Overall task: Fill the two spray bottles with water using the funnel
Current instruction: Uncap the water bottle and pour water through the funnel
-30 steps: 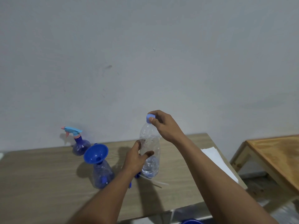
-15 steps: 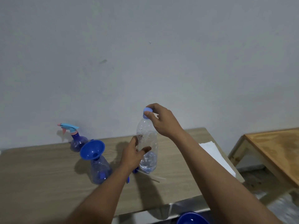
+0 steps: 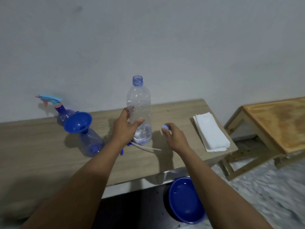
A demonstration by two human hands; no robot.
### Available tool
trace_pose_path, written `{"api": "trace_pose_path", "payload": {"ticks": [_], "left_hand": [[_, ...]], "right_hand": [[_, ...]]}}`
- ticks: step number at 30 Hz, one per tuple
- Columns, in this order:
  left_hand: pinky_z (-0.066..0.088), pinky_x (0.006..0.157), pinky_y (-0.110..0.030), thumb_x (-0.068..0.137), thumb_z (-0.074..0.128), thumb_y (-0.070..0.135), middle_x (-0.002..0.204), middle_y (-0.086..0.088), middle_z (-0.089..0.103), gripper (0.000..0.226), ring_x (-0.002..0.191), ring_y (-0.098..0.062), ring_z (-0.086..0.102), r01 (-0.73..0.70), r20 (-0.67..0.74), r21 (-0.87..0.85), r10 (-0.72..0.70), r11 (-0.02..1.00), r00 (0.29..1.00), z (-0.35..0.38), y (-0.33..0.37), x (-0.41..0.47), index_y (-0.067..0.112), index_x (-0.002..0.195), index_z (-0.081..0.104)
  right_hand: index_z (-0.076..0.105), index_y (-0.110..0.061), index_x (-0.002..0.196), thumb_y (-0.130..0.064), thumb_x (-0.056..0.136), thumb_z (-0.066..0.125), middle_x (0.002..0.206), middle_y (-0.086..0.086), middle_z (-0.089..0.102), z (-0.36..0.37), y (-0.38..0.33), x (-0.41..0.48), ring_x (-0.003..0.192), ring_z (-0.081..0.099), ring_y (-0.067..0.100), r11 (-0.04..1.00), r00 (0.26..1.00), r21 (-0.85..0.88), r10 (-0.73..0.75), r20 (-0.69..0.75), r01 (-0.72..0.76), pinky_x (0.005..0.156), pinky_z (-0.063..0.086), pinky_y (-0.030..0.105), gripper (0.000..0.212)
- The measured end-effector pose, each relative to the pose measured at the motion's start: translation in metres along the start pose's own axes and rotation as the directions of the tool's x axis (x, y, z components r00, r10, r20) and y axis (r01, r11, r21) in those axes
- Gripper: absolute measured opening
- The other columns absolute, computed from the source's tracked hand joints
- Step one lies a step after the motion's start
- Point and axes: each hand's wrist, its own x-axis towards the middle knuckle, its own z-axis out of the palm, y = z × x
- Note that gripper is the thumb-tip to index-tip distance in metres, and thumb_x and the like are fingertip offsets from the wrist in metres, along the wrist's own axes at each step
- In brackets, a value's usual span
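My left hand point(image 3: 126, 128) grips a clear water bottle point(image 3: 139, 103), upright on the table, uncapped, with a little water at its bottom. To its right, low over the table, my right hand point(image 3: 173, 136) pinches the bottle's light-blue cap point(image 3: 165, 126). Left of the bottle stands an open blue spray bottle point(image 3: 90, 142) with a blue funnel point(image 3: 77, 122) tilted in its neck. Behind it by the wall stands a second spray bottle point(image 3: 63, 115) with its blue and pink trigger head on. A loose spray head with its white tube point(image 3: 145, 148) lies under my left wrist, mostly hidden.
A stack of white paper napkins point(image 3: 210, 132) lies at the right end of the wooden table point(image 3: 33, 154). A blue basin point(image 3: 184, 199) sits on the floor below the table's front edge. A second wooden table point(image 3: 277, 124) stands to the right.
My right hand took the cap off the water bottle and carried it down to the right of the bottle. My left hand kept its hold. The view tilted downward.
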Motion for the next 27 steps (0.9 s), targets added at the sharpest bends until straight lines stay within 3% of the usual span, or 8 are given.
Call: {"api": "trace_pose_path", "payload": {"ticks": [4, 6, 10, 14, 17, 21, 24, 27], "left_hand": [[0.041, 0.083, -0.005, 0.081, 0.078, 0.023, 0.122, 0.01, 0.063, 0.059, 0.111, -0.001, 0.058, 0.008, -0.001, 0.0, -0.008, 1.0, 1.0, 0.001, 0.0, -0.001, 0.024, 0.135, 0.052], [0.041, 0.088, -0.009, 0.082, 0.077, 0.023, 0.124, 0.011, 0.061, 0.061, 0.113, 0.0, 0.056, 0.013, 0.005, -0.009, -0.012, 1.0, 1.0, 0.001, -0.001, -0.001, 0.025, 0.136, 0.051], [0.045, 0.095, -0.022, 0.082, 0.077, 0.026, 0.124, 0.012, 0.061, 0.06, 0.114, -0.003, 0.056, 0.018, 0.01, -0.003, -0.017, 1.0, 1.0, 0.002, -0.001, -0.002, 0.029, 0.135, 0.049], [0.049, 0.094, -0.026, 0.082, 0.077, 0.024, 0.124, 0.008, 0.061, 0.054, 0.116, -0.009, 0.058, 0.006, -0.03, 0.007, -0.005, 1.0, 1.0, 0.005, 0.002, -0.005, 0.021, 0.127, 0.048], [0.047, 0.096, -0.03, 0.081, 0.077, 0.028, 0.126, 0.002, 0.061, 0.054, 0.12, -0.014, 0.057, 0.021, -0.044, 0.042, -0.019, 0.999, 0.999, 0.006, 0.005, -0.007, 0.019, 0.126, 0.049], [0.044, 0.094, -0.028, 0.083, 0.073, 0.04, 0.133, 0.004, 0.057, 0.059, 0.12, -0.013, 0.055, 0.051, -0.106, 0.124, -0.038, 0.991, 0.994, -0.006, 0.012, -0.02, 0.025, 0.133, 0.046], [0.054, 0.08, -0.025, 0.088, 0.068, 0.034, 0.108, 0.011, 0.065, 0.033, 0.095, -0.006, 0.063, 0.0, -0.273, 0.125, 0.035, 0.992, 0.961, -0.025, 0.021, -0.046, 0.027, 0.118, 0.055], [0.052, 0.071, -0.028, 0.088, 0.069, 0.026, 0.083, 0.016, 0.058, 0.016, 0.076, -0.003, 0.056, -0.052, -0.459, 0.268, 0.175, 0.962, 0.871, -0.048, 0.023, -0.074, 0.025, 0.102, 0.06]], "right_hand": [[0.055, -0.022, 0.134, -0.037, 0.101, 0.052, 0.128, 0.009, 0.058, 0.022, 0.037, -0.014, 0.116, 0.058, 0.036, 0.991, 0.979, -0.117, 0.086, 0.185, -0.065, 0.096, 0.046, 0.04, 0.036], [0.06, -0.024, 0.122, -0.03, 0.102, 0.049, 0.12, 0.006, 0.054, 0.025, 0.042, -0.019, 0.116, 0.052, 0.034, 0.988, 0.979, -0.15, 0.06, 0.197, -0.031, 0.094, 0.041, 0.04, 0.024], [0.056, -0.011, 0.131, -0.016, 0.1, 0.049, 0.129, 0.012, 0.054, 0.024, 0.044, -0.021, 0.119, 0.048, 0.033, 0.964, 0.975, -0.256, -0.019, 0.22, 0.077, 0.101, 0.039, 0.043, 0.032], [0.039, -0.017, 0.152, -0.011, 0.096, 0.056, 0.149, 0.015, 0.048, 0.009, 0.027, -0.012, 0.133, 0.05, 0.032, 0.991, 0.985, -0.137, 0.026, 0.171, -0.002, 0.109, 0.04, 0.039, 0.059], [0.036, -0.021, 0.155, -0.024, 0.101, 0.056, 0.155, 0.005, 0.045, -0.007, -0.012, -0.005, 0.14, 0.045, 0.023, 0.995, 0.995, 0.021, -0.095, 0.023, 0.095, 0.111, 0.037, 0.034, 0.057], [0.014, -0.038, 0.159, -0.042, 0.091, 0.07, 0.161, -0.003, 0.034, -0.016, -0.075, -0.001, 0.145, 0.036, 0.012, 0.928, 0.965, 0.271, -0.259, -0.032, 0.258, 0.111, 0.035, 0.03, 0.088], [0.002, -0.047, 0.157, -0.045, 0.085, 0.076, 0.162, -0.006, 0.031, -0.013, -0.109, 0.003, 0.142, 0.037, 0.007, 0.882, 0.939, 0.332, -0.343, -0.037, 0.335, 0.108, 0.036, 0.029, 0.103], [0.005, -0.046, 0.157, -0.042, 0.085, 0.078, 0.155, -0.001, 0.04, -0.003, -0.123, 0.01, 0.137, 0.044, 0.01, 0.872, 0.921, 0.3, -0.378, -0.092, 0.387, 0.108, 0.042, 0.033, 0.103]]}}
